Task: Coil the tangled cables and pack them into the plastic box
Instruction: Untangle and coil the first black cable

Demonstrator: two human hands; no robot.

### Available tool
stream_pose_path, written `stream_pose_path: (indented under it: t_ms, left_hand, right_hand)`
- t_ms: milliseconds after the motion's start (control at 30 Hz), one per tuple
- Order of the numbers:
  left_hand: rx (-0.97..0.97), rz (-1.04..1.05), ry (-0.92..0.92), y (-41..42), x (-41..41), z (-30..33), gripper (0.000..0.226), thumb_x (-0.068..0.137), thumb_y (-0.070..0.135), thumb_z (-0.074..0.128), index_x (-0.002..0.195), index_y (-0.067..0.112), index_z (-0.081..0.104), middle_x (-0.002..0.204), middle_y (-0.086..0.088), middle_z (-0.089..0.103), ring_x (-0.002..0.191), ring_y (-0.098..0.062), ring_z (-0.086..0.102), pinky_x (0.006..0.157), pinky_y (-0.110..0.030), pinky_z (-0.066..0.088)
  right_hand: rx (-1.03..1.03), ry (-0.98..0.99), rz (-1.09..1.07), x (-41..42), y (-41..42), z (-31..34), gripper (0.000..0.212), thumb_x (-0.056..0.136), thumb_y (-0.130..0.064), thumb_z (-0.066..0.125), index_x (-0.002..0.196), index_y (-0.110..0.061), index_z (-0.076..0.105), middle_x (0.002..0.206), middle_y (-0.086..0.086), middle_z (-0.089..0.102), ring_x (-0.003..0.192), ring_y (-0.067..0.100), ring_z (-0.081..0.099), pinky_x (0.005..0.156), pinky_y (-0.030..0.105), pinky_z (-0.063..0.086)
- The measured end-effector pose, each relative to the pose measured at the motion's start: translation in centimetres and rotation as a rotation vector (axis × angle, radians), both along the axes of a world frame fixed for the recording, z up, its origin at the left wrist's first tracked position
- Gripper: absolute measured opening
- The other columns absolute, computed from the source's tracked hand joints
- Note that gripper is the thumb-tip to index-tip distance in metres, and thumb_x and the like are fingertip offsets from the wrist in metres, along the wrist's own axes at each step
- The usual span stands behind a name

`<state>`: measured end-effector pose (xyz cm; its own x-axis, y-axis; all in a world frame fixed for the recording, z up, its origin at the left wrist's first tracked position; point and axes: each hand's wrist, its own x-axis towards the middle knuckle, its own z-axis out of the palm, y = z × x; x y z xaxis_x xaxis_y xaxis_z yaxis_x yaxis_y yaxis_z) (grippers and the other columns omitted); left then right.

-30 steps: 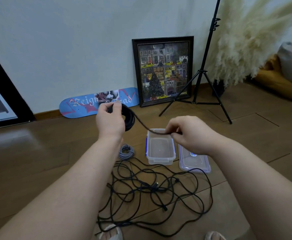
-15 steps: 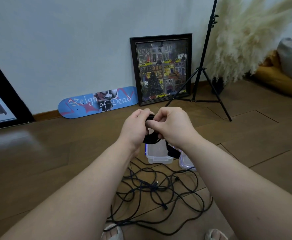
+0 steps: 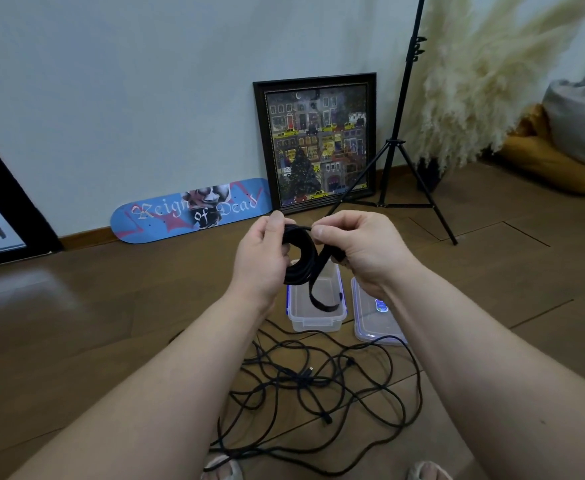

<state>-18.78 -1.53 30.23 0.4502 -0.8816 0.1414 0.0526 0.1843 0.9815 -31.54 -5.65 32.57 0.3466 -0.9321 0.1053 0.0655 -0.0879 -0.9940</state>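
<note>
The left hand and right hand have a tight grip on one black wound-up cable above the empty clear plastic box, while many tangled black cables wait on the floor.

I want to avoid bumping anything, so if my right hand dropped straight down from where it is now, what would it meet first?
Probably the lid lying beside the open box. Your right hand seems to hover over the gap between them, so depth is uncertain, and the loose cable end hanging from the coil already dips into the box.
</note>
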Motion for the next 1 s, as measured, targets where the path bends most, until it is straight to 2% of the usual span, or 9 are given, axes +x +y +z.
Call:
stream_pose_path:
  t_ms: [100, 267, 367, 433, 533, 667, 733, 833, 1000]
  left_hand:
    - [-0.033, -0.039, 0.003, 0.2, -0.3, 0.1, 0.024, 0.101, 0.031, 0.049, 0.085, 0.014, 0.056, 0.08, -0.005, 0.057, 0.061, -0.007, 0.051, 0.05, -0.015, 0.044]
    - [-0.073, 0.042, 0.033, 0.1, -0.3, 0.3, 0.021, 0.099, 0.027, 0.055, 0.081, 0.016, 0.055, 0.057, 0.004, 0.044, 0.049, -0.011, 0.037, 0.051, -0.026, 0.041]
    - [-0.102, 0.076, 0.154, 0.0, -0.6, 0.7, 0.022, 0.094, 0.036, 0.061, 0.077, 0.021, 0.058, 0.071, -0.012, 0.044, 0.063, -0.028, 0.039, 0.06, -0.046, 0.042]
    - [-0.123, 0.084, 0.188, 0.0, -0.6, 1.1, 0.021, 0.086, 0.042, 0.062, 0.077, 0.024, 0.06, 0.082, -0.013, 0.049, 0.073, -0.031, 0.042, 0.063, -0.052, 0.041]
    - [-0.147, 0.118, 0.172, -0.2, -0.6, 1.1, 0.023, 0.094, 0.037, 0.059, 0.083, 0.017, 0.056, 0.068, -0.011, 0.048, 0.06, -0.023, 0.042, 0.063, -0.039, 0.041]
    - [-0.166, 0.147, 0.183, -0.2, -0.9, 1.1, 0.021, 0.094, 0.038, 0.058, 0.086, 0.018, 0.058, 0.086, -0.013, 0.062, 0.076, -0.027, 0.056, 0.073, -0.048, 0.051]
    - [-0.174, 0.17, 0.218, 0.0, -1.0, 1.2, 0.02, 0.095, 0.035, 0.057, 0.087, 0.018, 0.058, 0.093, -0.017, 0.063, 0.084, -0.031, 0.058, 0.08, -0.051, 0.051]
    - [-0.186, 0.171, 0.265, 0.1, -1.2, 1.5, 0.027, 0.091, 0.042, 0.057, 0.095, 0.016, 0.059, 0.105, -0.022, 0.067, 0.099, -0.039, 0.065, 0.088, -0.053, 0.053]
    - [-0.111, 0.076, 0.138, 0.2, -1.0, 1.0, 0.036, 0.102, 0.038, 0.046, 0.077, 0.015, 0.059, 0.058, 0.009, 0.056, 0.058, -0.009, 0.052, 0.063, -0.028, 0.048]
  right_hand:
    - [0.018, -0.12, -0.057, 0.7, 0.1, -0.1, 0.013, 0.083, 0.003, 0.069, 0.075, -0.007, 0.068, 0.069, 0.007, 0.065, 0.061, 0.014, 0.061, 0.059, 0.022, 0.053]
    - [0.032, -0.127, -0.087, 1.2, 0.6, -0.7, 0.019, 0.086, -0.01, 0.07, 0.069, -0.009, 0.063, 0.069, 0.009, 0.062, 0.069, 0.022, 0.058, 0.068, 0.033, 0.05]
    - [0.066, -0.146, -0.014, 1.1, 0.6, -0.7, 0.021, 0.092, -0.015, 0.064, 0.071, -0.013, 0.066, 0.071, 0.004, 0.063, 0.074, 0.018, 0.055, 0.076, 0.037, 0.046]
    - [0.05, -0.151, 0.036, 1.1, 0.8, -0.7, 0.019, 0.097, -0.016, 0.056, 0.085, -0.017, 0.071, 0.078, 0.0, 0.067, 0.078, 0.012, 0.059, 0.077, 0.035, 0.05]
    - [-0.074, -0.08, 0.085, 1.2, 1.4, -0.9, 0.028, 0.104, -0.024, 0.041, 0.106, -0.023, 0.069, 0.095, -0.002, 0.071, 0.085, 0.008, 0.065, 0.068, 0.021, 0.053]
    - [-0.343, 0.228, 0.026, 1.3, 1.3, -1.9, 0.045, 0.101, -0.039, 0.036, 0.14, -0.021, 0.051, 0.131, 0.002, 0.062, 0.119, 0.018, 0.058, 0.101, 0.04, 0.047]
    - [-0.358, 0.313, 0.019, 1.6, 1.2, -2.0, 0.048, 0.099, -0.044, 0.036, 0.143, -0.028, 0.046, 0.126, 0.0, 0.063, 0.107, 0.019, 0.06, 0.096, 0.047, 0.048]
    - [-0.365, 0.294, 0.062, 1.9, 1.2, -1.7, 0.038, 0.103, -0.029, 0.04, 0.14, -0.023, 0.047, 0.095, -0.013, 0.06, 0.075, 0.0, 0.052, 0.073, 0.028, 0.043]
    - [-0.387, 0.346, 0.071, 1.4, 0.5, -0.9, 0.032, 0.103, -0.017, 0.042, 0.133, -0.02, 0.052, 0.086, -0.018, 0.054, 0.068, -0.002, 0.048, 0.062, 0.016, 0.035]
